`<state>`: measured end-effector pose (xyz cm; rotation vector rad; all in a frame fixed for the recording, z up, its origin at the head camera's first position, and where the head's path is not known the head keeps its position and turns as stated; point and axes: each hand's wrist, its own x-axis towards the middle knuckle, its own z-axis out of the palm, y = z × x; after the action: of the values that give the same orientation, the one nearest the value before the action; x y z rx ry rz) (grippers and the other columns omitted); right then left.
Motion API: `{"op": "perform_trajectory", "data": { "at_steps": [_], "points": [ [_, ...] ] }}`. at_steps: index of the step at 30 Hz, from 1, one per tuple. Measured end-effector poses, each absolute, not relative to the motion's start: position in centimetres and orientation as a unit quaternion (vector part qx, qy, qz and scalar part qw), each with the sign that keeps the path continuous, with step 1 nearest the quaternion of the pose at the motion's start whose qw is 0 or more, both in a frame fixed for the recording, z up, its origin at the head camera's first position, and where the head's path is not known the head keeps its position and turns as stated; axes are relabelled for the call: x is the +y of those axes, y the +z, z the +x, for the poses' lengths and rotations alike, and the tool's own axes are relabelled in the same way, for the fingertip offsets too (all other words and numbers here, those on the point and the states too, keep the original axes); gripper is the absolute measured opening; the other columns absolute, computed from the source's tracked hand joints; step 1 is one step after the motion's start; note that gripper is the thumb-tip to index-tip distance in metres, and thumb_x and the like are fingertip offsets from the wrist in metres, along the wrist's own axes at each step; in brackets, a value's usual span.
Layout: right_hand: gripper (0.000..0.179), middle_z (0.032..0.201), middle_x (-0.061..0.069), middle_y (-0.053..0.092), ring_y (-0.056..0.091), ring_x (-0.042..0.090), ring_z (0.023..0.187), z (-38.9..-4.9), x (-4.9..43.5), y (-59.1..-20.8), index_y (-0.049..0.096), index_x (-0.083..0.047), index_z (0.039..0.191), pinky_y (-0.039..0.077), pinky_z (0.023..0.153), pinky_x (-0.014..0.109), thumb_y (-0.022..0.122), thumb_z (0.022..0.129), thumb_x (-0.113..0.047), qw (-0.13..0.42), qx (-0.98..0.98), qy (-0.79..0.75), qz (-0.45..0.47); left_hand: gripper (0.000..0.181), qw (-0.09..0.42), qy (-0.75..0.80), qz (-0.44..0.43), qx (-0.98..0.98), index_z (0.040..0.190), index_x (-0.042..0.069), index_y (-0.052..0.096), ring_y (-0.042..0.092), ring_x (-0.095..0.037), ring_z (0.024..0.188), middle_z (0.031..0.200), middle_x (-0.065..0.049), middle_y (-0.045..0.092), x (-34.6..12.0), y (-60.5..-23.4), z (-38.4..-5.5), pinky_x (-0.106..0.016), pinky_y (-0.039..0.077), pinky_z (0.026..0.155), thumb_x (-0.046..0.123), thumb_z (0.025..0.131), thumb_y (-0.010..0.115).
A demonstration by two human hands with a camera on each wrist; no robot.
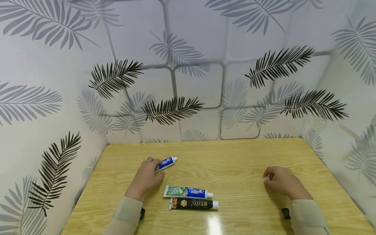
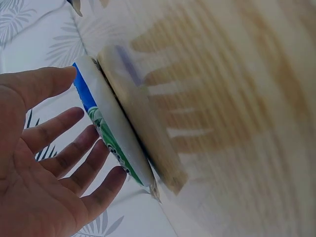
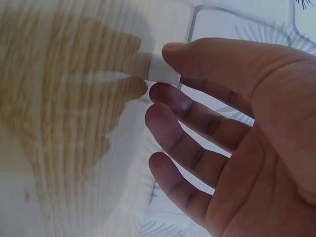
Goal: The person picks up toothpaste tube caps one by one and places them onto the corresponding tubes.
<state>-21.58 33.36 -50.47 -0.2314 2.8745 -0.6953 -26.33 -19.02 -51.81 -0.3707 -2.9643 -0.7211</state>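
Note:
A blue, white and green toothpaste tube (image 1: 166, 164) lies aslant on the table with its capped end to the right. My left hand (image 1: 148, 176) is over its tail end, which is hidden. In the left wrist view the fingers are spread beside the tube (image 2: 116, 138), not wrapped round it; whether the fingertips touch it is hard to tell. Far to the right, my right hand (image 1: 283, 181) holds a small white cap (image 3: 163, 69) by thumb and fingers, close to the table surface.
In front of the left hand, another blue and green toothpaste tube (image 1: 188, 192) lies alongside a black toothpaste tube (image 1: 192, 204). The wooden table (image 1: 229, 163) ends at a leaf-patterned wall covering (image 1: 199, 88) at the back.

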Motion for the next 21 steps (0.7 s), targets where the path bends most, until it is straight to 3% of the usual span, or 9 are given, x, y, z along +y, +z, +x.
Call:
{"op": "perform_trajectory", "data": {
  "at_steps": [21],
  "points": [
    [0.007,0.088,-0.002,0.067,0.057,0.013,0.077,-21.1,32.5,-50.7,0.074,-0.01,0.101,0.048,0.068,0.035,0.076,0.096,-0.015,0.061,0.962,-0.249,-0.095,0.05,-0.012,-0.211,-0.11,-0.971,0.142,0.002,0.063,0.063,-0.04,0.113,0.13,-0.022,0.065,-18.7,-51.7,-27.8,-0.061,0.054,0.097,0.027,0.1,0.074]
  ]
}}
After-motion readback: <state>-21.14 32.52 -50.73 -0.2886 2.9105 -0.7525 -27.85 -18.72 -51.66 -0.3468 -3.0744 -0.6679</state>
